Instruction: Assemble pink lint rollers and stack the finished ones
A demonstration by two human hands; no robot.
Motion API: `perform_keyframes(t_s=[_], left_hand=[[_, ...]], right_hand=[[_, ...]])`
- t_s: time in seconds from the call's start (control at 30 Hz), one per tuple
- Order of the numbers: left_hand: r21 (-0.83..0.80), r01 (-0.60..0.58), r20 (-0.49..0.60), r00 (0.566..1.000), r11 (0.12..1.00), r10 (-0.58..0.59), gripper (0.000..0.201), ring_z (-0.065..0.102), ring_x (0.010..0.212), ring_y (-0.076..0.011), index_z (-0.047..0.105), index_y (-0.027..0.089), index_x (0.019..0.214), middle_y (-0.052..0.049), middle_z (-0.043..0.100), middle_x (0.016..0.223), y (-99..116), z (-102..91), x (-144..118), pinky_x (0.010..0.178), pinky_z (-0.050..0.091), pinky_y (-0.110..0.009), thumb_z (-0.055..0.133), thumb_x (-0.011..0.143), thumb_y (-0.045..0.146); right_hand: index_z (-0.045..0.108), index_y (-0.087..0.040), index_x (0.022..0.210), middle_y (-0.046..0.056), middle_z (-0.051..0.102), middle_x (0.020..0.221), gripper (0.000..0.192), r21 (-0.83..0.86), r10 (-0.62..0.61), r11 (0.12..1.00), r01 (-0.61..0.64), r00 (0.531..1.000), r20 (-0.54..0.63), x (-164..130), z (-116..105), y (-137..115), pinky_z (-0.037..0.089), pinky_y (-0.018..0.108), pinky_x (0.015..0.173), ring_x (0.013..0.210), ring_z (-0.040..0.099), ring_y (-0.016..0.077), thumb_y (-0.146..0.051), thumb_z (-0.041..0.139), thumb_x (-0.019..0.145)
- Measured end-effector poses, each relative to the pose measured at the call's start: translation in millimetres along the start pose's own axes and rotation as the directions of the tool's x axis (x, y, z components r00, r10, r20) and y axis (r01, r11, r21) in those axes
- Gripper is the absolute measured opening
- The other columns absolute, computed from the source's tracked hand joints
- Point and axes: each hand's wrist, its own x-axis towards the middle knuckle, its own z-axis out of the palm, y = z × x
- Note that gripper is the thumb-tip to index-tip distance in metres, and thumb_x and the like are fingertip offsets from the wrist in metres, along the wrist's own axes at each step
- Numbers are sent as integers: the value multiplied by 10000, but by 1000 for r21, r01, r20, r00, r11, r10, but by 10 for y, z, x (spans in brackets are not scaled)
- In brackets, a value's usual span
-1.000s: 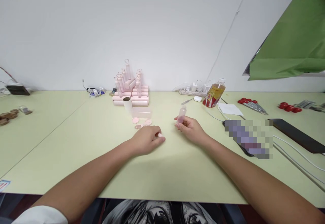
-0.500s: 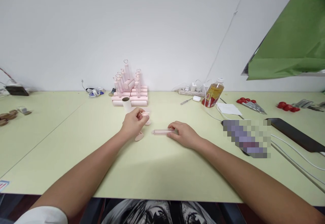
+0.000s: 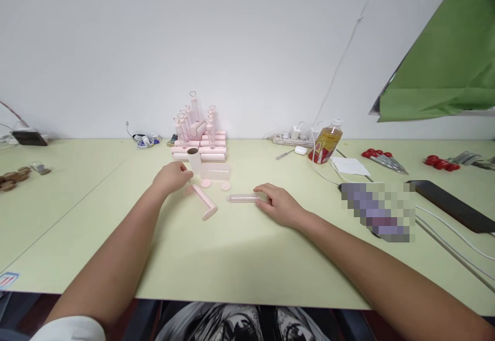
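Note:
In the head view, my right hand [image 3: 279,204] rests on the table with thumb and fingers around one end of a clear pinkish tube [image 3: 243,198]. My left hand [image 3: 172,177] is at the left with its fingers curled together; whatever they may hold is hidden. Just beyond those fingers lies a pink bar-shaped part [image 3: 202,199] with a wider rounded end. Two round pink caps [image 3: 206,182] lie flat between my hands. Behind them, a translucent pale pink piece [image 3: 216,172] lies beside an upright white cylinder [image 3: 194,161] with an open top.
Pink boxes [image 3: 212,157] are stacked near the wall, with several clear tubes with heart loops standing on them. A drink bottle [image 3: 325,142], a power strip [image 3: 290,140] and a blurred-out object [image 3: 375,212] are on the right. White cables [image 3: 452,230] run across the right side.
My left hand has moved left, away from the middle. A pink cap it held now lies on the table, and the pink bar is uncovered. My right hand stays on the tube.

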Motion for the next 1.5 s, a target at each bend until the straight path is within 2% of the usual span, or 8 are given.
perform_keyframes(t_s=[0.17,0.4,0.6,0.73,0.83,1.1,1.23,1.5], left_hand=[[-62,-17,55,998,998,20,196,624,721,-222,600,210,771,-45,683,785,-74,161,84,547,381,-269,609,645,360],[-85,-11,108,994,996,20,519,644,812,-228,600,218,993,-53,691,964,-100,141,93,585,417,-264,688,601,546],[43,-127,119,986,991,121,335,633,771,-225,645,215,917,-53,675,879,-58,2,-13,571,403,-275,566,732,482],[38,-508,340,816,860,467,354,627,887,-207,662,294,1052,-21,639,1051,30,-50,-228,697,454,-261,568,728,402],[57,-599,434,735,799,521,310,625,854,-201,692,301,990,-22,637,1035,122,40,-368,676,447,-266,552,714,312],[168,-562,342,804,810,487,82,599,704,-191,603,225,749,-20,671,818,266,270,-428,555,356,-280,574,709,291],[248,-561,259,824,790,504,151,591,693,-206,568,223,749,-29,670,794,332,333,-457,539,319,-289,564,757,373],[337,-654,227,754,677,616,152,591,697,-200,618,225,753,-41,673,826,380,431,-386,524,278,-289,488,809,280]], right_hand=[[629,-193,1100,83,655,1092,257,16,-1,1000,0,999,36,-5,-24,1,458,325,725,763,597,172,-242,545,861],[632,-193,1113,77,652,1088,277,39,26,999,-28,998,50,-6,-32,-9,446,309,673,660,553,141,-255,555,854],[635,-194,1095,66,648,1039,263,56,39,998,-42,998,47,-4,-33,1,433,292,649,638,532,128,-245,562,848],[649,-188,1035,65,632,1000,213,19,26,999,-27,999,38,-8,-24,7,428,281,664,672,544,129,-236,555,851],[649,-200,1056,47,657,931,229,31,8,999,-9,998,54,-17,-19,13,420,275,652,684,552,140,-235,530,864],[545,-224,1310,70,641,1255,425,156,-23,988,4,992,120,-38,-30,5,453,305,767,791,605,156,-201,446,897],[546,-221,1311,81,657,1221,426,189,-21,982,-8,989,148,-34,-34,14,452,295,737,754,594,146,-223,483,889],[629,-189,1206,70,698,996,361,194,37,979,-70,985,168,-27,-56,-11,434,280,684,738,588,152,-261,532,866]])
